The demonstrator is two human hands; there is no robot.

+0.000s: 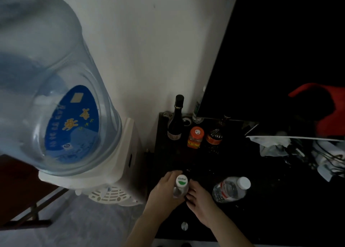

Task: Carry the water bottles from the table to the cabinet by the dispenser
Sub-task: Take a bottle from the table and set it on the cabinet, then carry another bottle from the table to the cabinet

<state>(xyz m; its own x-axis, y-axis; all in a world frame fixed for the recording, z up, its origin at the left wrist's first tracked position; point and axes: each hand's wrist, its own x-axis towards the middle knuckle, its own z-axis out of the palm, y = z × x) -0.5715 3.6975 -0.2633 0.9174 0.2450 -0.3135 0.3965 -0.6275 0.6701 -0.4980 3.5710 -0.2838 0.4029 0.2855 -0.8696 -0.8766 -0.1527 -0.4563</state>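
A small clear water bottle (180, 186) with a white and green cap stands upright near the front left corner of the black cabinet (242, 218). My left hand (164, 190) wraps around its left side. My right hand (198, 196) touches its right side with the fingertips. A second clear water bottle (230, 188) with a white cap and a red label stands on the cabinet top just right of my right hand. The white water dispenser (119, 164) with its big blue jug (46, 97) is to the left of the cabinet.
At the back of the cabinet stand a dark wine bottle (176, 119), an orange-lidded jar (195, 137) and a dark jar (214, 135). A black TV screen (280, 50) rises at the right. Crumpled tissue and cables (298, 149) lie under it. A round knob (184, 225) marks the cabinet front.
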